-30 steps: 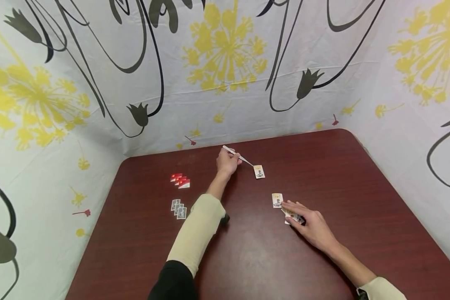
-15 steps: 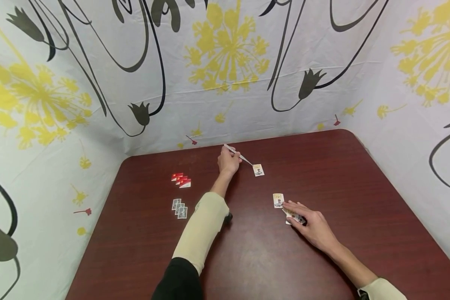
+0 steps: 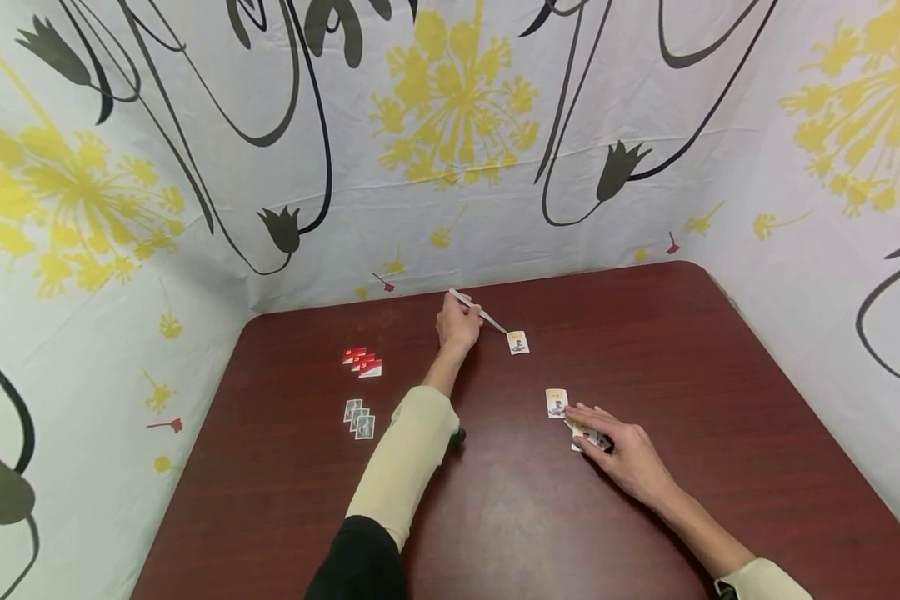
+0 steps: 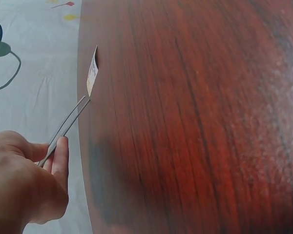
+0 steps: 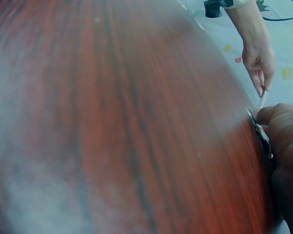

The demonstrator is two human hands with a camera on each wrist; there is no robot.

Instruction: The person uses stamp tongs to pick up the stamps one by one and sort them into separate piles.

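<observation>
In the head view my left hand (image 3: 459,322) pinches thin metal tweezers (image 3: 480,312) at the table's far side. Their tips meet the upper-left corner of a small yellowish stamp (image 3: 518,342). The left wrist view shows the tweezers' prongs (image 4: 71,119) slightly parted, one tip right at the corner of that stamp (image 4: 92,74), which looks a little curved. My right hand (image 3: 630,457) rests with fingers extended over several similar stamps (image 3: 587,433), partly hiding them. Just beyond its fingertips lies another yellowish stamp (image 3: 556,402).
To the left on the dark red-brown table (image 3: 495,517) lie overlapping red-and-white stamps (image 3: 363,362) and, nearer, overlapping grey stamps (image 3: 359,418). A printed white cloth (image 3: 487,233) rises behind the table's far edge and along both sides.
My left forearm has shifted slightly to the right. The right hand rests where it was, and the tweezers still meet the far stamp's corner.
</observation>
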